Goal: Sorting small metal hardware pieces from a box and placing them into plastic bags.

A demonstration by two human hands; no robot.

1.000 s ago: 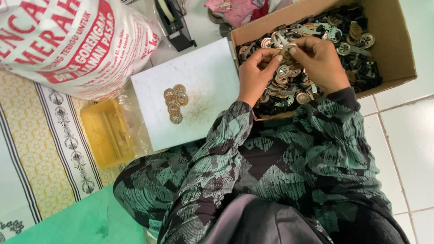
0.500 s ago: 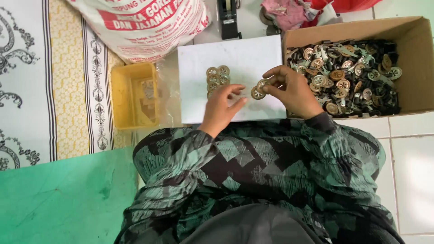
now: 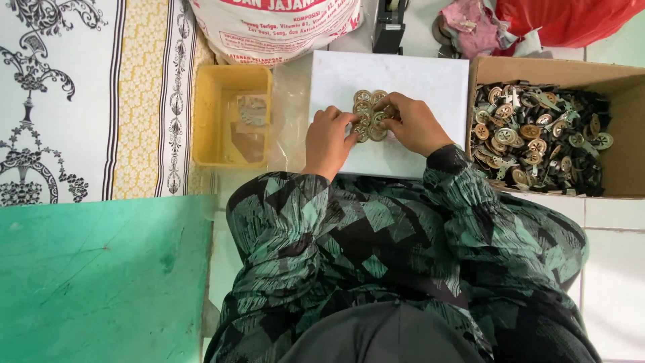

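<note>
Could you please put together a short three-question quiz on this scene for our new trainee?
1. True or false: both hands rest on the cluster of round metal pieces lying on the white board.
2. Which container sits just to the person's left of the white board: a) a yellow plastic tub, b) a glass jar, c) a metal bucket?
3. What holds the loose heap of metal pieces on the person's right?

Key
1. True: the left hand and right hand both touch the cluster.
2. a, the yellow plastic tub.
3. The open cardboard box.
</note>
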